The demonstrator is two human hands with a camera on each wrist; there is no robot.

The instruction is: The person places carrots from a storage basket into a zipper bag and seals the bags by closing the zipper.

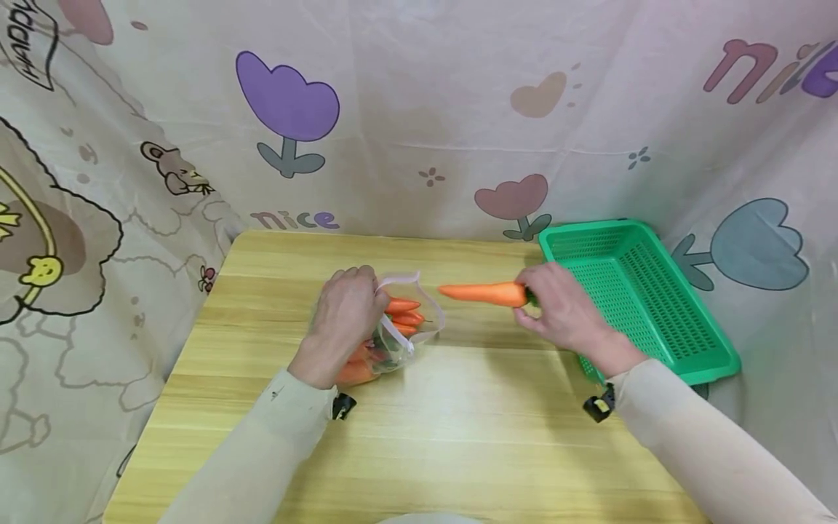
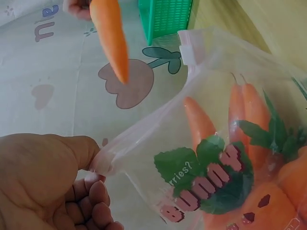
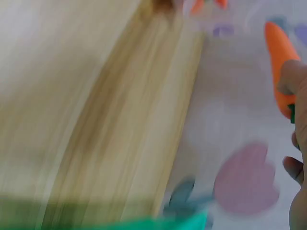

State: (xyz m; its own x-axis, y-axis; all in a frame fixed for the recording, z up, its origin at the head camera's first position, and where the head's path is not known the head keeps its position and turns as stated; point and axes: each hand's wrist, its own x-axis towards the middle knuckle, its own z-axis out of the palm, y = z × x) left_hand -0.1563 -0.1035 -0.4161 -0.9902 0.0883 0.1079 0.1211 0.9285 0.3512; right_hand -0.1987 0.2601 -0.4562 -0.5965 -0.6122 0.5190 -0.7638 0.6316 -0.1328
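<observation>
My left hand pinches the rim of a clear slider zip bag between thumb and fingers, and the bag's mouth stands open toward the right. Inside the bag are several orange carrots, seen through the printed plastic with green leaves among them. In my right hand is a single orange carrot, gripped at its green-topped thick end. Its tip points left toward the bag mouth, with a gap between them. The right wrist view shows the same carrot, with the thumb over its thick end.
A green plastic basket stands at the right of the wooden table, partly behind my right forearm. A printed cloth hangs along the back and sides. A pale rounded edge shows at the bottom.
</observation>
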